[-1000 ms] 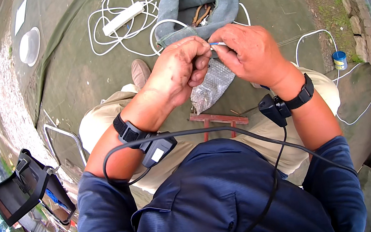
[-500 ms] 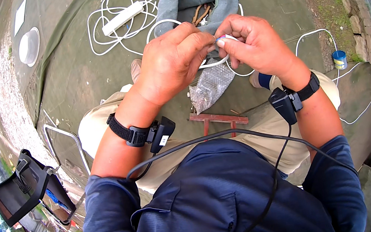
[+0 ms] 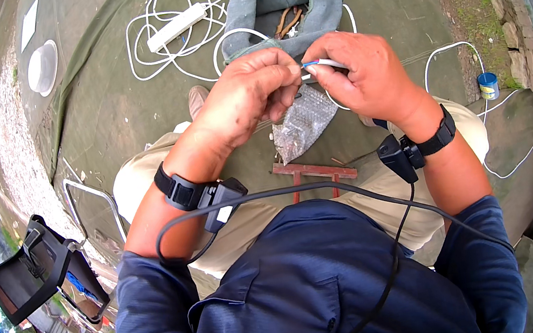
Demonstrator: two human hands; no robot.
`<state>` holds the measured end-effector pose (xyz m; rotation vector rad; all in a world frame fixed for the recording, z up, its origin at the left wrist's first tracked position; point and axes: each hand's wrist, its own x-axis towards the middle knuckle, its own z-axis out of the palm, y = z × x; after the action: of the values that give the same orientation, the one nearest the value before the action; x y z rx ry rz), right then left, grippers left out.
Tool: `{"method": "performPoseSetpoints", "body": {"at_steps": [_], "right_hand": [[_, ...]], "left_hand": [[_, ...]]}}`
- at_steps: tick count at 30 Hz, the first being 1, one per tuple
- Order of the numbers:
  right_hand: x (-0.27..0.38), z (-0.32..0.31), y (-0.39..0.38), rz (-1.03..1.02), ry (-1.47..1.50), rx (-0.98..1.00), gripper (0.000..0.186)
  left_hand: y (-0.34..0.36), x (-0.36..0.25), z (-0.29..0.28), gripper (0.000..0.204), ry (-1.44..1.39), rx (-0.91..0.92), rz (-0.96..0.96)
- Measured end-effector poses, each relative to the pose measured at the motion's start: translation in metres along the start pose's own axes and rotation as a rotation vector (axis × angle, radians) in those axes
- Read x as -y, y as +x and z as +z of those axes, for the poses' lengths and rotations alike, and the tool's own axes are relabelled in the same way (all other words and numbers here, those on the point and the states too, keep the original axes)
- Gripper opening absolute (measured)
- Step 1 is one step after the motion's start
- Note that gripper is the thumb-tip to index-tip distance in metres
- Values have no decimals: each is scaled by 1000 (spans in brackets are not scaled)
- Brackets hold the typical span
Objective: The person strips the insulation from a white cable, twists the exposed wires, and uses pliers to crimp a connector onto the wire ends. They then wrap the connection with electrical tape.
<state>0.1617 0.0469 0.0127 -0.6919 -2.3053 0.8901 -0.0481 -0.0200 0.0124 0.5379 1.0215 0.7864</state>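
Observation:
My right hand (image 3: 367,63) pinches a white electrical cable (image 3: 331,62) between thumb and forefinger. Its sheath is stripped at the end, where short blue and red wires (image 3: 311,63) stick out toward the left. The fingertips of my left hand (image 3: 249,93) are pressed together at the tips of these wires and appear to grip them; the very ends are too small to make out. Just beyond my hands lies an open grey-blue cloth bag (image 3: 244,15) with pliers (image 3: 290,22) inside. Below my hands rests a piece of bubble wrap (image 3: 305,123).
A white power strip (image 3: 177,27) lies among loops of white cable at the far left. Between my legs stands a small red frame (image 3: 314,170). A blue can (image 3: 488,86) is at the right, a black chair (image 3: 37,269) at the left. A black cord crosses my lap.
Both hands have come slightly lower, and a small gap has opened between them. My right hand has shifted a little right, so more of the blue and red wires shows.

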Motion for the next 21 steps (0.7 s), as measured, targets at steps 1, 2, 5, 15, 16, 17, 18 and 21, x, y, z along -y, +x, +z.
{"method": "performPoseSetpoints", "body": {"at_steps": [1, 2, 5, 15, 16, 17, 18, 21], "right_hand": [[-1, -2, 0, 73, 60, 9, 12], [-2, -4, 1, 144, 121, 20, 12], [-2, -6, 1, 321, 299, 38, 10], [4, -6, 1, 455, 547, 80, 10], [4, -5, 1, 445, 547, 82, 9], [3, -4, 1, 369, 425, 61, 8], [3, -3, 1, 292, 302, 40, 8], [1, 6, -1, 34, -17, -64, 8]], "left_hand": [[0, 2, 0, 10, 189, -80, 162], [-2, 7, 1, 13, 377, -162, 326], [-3, 13, 1, 24, 887, -323, 786], [5, 11, 5, 21, 1252, -393, 1099], [6, 11, 4, 19, 1244, -373, 1090], [7, 10, 4, 17, 1236, -354, 1081], [5, 12, 6, 14, 1074, -336, 894], [-1, 13, 10, 10, 392, -189, 321]]}}
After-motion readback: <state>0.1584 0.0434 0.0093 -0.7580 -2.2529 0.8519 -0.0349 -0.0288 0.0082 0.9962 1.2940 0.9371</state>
